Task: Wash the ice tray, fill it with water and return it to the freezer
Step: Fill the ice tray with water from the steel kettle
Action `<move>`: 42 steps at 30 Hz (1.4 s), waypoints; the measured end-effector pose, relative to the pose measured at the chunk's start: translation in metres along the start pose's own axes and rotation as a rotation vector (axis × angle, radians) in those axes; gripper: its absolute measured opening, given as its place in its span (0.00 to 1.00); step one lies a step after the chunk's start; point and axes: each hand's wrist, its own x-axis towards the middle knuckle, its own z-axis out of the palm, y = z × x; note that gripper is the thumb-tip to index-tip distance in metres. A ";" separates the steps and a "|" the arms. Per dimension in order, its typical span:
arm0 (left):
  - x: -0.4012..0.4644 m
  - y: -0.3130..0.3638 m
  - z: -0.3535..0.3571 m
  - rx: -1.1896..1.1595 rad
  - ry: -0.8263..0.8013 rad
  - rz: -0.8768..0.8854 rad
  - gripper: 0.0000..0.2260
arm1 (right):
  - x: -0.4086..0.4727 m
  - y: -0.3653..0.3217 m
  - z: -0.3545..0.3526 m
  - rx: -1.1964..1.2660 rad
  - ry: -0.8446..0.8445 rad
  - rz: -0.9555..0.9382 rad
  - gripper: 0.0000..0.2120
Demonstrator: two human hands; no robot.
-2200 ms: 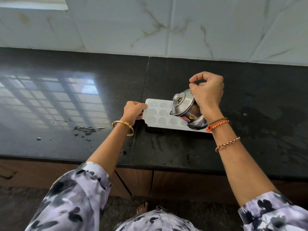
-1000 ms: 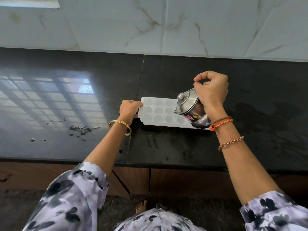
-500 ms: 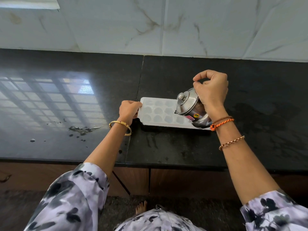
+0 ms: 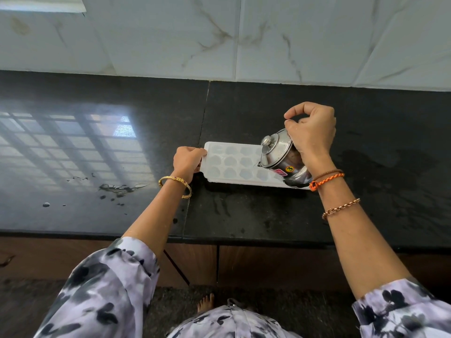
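1. Nearest the camera are the person's grey-and-black patterned sleeves [image 4: 97,296] and a bare foot [image 4: 205,302] on the dark speckled floor.
2. Brown wooden cabinet fronts [image 4: 268,267] run beneath the edge of the polished black stone counter [image 4: 244,215].
3. The left hand [image 4: 186,161], with a gold bangle [image 4: 175,185] on its wrist, grips the left short end of the white plastic ice tray [image 4: 231,164], fingers curled round its rim.
4. The ice tray lies flat on the counter between the two hands, its long side running left to right, rows of rounded cells facing up.
5. The right hand [image 4: 311,135] holds a small lidded stainless-steel pot [image 4: 280,154] from above, fingers curled round it; the pot is tilted to the left over the tray's right end, hiding that end.
6. An orange braided cord [image 4: 327,179] and a copper-coloured chain bracelet [image 4: 341,208] sit on the right wrist.
7. Spilled water drops [image 4: 119,187] lie on the counter, well to the left of the tray.
8. Farthest back, white marble-veined wall tiles [image 4: 170,37] rise behind the counter.
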 end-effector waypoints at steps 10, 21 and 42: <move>0.000 -0.001 0.000 -0.010 -0.001 0.000 0.11 | 0.000 0.004 -0.003 0.058 0.019 0.052 0.07; 0.002 0.001 0.005 0.059 0.064 -0.019 0.11 | 0.004 0.016 -0.017 -0.007 0.065 0.070 0.08; 0.005 -0.004 0.006 0.054 0.066 0.005 0.11 | 0.001 0.018 -0.021 -0.001 0.033 0.041 0.08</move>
